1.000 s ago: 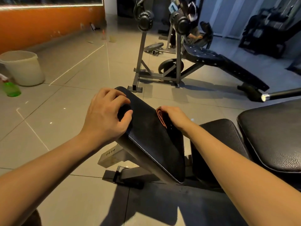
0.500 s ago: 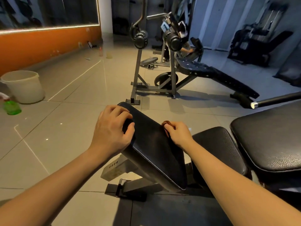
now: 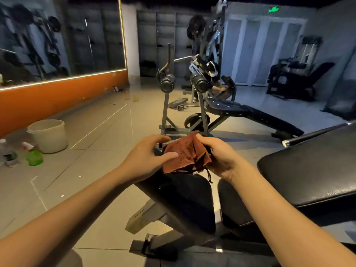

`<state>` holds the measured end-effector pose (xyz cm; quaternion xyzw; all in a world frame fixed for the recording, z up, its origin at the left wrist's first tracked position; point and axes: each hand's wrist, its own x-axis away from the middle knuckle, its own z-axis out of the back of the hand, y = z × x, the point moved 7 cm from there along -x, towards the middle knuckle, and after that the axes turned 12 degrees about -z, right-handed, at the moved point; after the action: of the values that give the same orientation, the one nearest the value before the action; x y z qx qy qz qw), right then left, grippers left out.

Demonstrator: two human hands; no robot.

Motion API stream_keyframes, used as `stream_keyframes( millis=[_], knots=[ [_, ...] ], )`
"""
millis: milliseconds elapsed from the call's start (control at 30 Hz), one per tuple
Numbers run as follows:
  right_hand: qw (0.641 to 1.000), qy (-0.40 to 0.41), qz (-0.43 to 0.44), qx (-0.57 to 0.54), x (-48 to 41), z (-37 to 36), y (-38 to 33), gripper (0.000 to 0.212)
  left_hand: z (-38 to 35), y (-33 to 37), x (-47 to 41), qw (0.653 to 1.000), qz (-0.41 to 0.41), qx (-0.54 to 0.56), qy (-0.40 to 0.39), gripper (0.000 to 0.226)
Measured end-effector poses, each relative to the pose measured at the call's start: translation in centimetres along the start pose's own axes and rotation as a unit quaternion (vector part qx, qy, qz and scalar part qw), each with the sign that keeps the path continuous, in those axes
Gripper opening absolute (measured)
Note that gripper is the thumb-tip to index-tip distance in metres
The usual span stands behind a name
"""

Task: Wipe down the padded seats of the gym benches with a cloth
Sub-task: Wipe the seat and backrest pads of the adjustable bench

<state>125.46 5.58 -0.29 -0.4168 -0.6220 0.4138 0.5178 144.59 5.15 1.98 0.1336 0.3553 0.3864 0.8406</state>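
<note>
While the right hand [image 3: 219, 157] grips the cloth [image 3: 183, 155] above the seat [image 3: 185, 199], the left hand [image 3: 144, 157] hovers open beside it; wiping seems unfinished.

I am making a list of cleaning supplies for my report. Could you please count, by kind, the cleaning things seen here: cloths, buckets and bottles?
Cloths: 1, the brown cloth
Buckets: 1, the bucket
Bottles: 2, the green spray bottle and the clear bottle
Total: 4
</note>
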Motion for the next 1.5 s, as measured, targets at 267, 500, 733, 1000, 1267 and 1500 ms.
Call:
stream_keyframes(
  millis=[267,500,733,1000,1267,1500],
  knots=[
    [0.996,-0.066,0.025,0.049,7.2,-0.8,-2.5,0.041,1.3,5.8,-0.2,0.994,0.083,0.062,-0.024,0.029],
    [0.971,-0.003,0.114,0.208,5.3,-4.1,-1.2,0.017,3.1,2.7,4.7,0.978,0.178,0.109,0.008,0.028],
    [0.933,0.102,0.169,0.302,1.1,-8.6,-2.1,0.017,5.3,-3.9,5.3,0.955,0.186,0.227,0.045,0.059],
    [0.903,0.216,0.162,0.335,-0.1,-9.8,-4.0,0.016,5.3,-6.6,-0.3,0.973,0.119,0.198,0.018,0.044],
    [0.89,0.345,0.143,0.263,0.2,-10.4,-3.5,0.016,5.5,-8.9,-4.5,0.976,0.059,0.203,-0.055,0.022],
    [0.847,0.441,0.158,0.253,1.0,-15.6,-4.8,0.012,8.2,-9.9,-6.1,0.96,-0.058,0.249,-0.11,0.005]
  ],
)
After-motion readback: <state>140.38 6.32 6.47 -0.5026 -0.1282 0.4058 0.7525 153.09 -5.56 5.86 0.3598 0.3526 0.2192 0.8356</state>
